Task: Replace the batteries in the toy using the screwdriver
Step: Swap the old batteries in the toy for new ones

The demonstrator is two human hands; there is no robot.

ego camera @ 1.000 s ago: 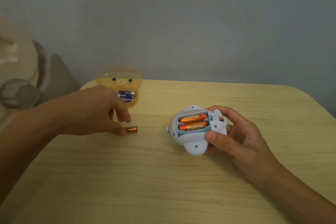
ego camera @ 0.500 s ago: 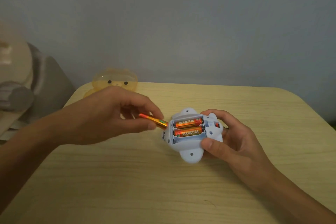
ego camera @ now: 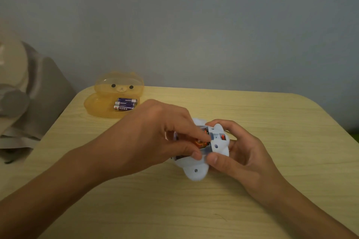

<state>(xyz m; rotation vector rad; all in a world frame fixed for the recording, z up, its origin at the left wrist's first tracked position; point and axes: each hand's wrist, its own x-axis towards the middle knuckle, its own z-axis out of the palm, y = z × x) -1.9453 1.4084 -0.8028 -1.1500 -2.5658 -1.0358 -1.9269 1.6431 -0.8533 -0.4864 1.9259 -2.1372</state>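
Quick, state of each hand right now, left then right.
Left hand: pinches an orange cylindrical battery at the open bay of the pale blue plastic toy.
Right hand: grips that toy.

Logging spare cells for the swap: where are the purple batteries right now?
Head view, far left of the table: the purple batteries lie in the open orange bear case, beyond the left hand and apart from the toy.

A translucent orange bear-faced case sits open on the pale wooden table, beside grey-and-beige fabric.
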